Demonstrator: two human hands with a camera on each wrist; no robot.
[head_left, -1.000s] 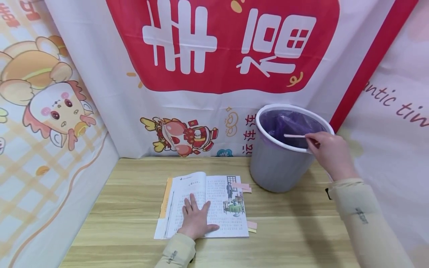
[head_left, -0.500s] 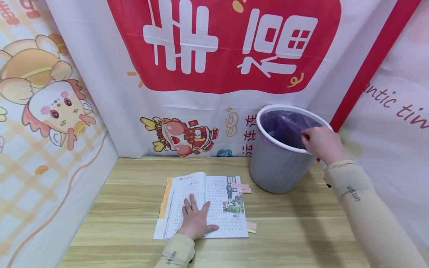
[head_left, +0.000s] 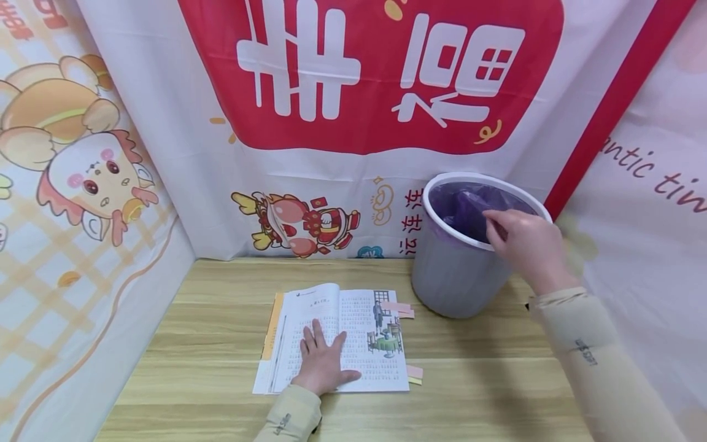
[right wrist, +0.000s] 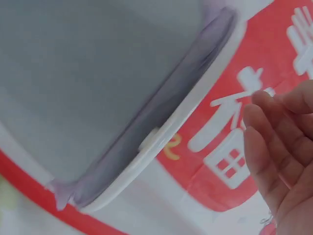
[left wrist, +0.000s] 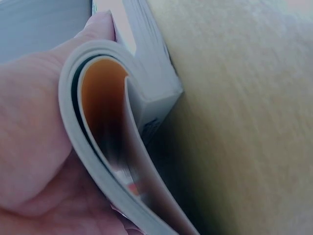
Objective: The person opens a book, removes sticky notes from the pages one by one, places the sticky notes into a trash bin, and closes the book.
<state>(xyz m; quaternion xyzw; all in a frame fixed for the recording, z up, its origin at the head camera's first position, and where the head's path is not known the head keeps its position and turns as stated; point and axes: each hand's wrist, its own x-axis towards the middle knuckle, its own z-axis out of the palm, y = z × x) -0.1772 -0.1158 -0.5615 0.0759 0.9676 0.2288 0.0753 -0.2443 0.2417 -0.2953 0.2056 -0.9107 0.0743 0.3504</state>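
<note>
An open book [head_left: 372, 371] with printed text and a coloured picture lies on the wooden table. My left hand [head_left: 320, 365] rests spread across its pages, near the lower middle. Seen from the left wrist, that hand [left wrist: 36, 127] lies against the curved pages. Over the near right rim of a grey bin [head_left: 461, 282] is my right hand [head_left: 527, 248], fingers loosely bent. In the right wrist view the right hand [right wrist: 286, 152] holds nothing visible, and the thumb lies close to the fingertips. A purple bag [head_left: 469, 205] lines the bin under its white rim.
Pink and yellow sticky tabs [head_left: 399, 308] stick out from the book's right edge. The wooden table [head_left: 210, 344] meets a printed cloth [head_left: 309, 166] at the back. Another patterned cloth [head_left: 83, 202] hangs on the left side.
My right hand held a thin pale strip over the bin a second ago; the strip is now out of sight. That hand has shifted slightly left. My left hand stays put.
</note>
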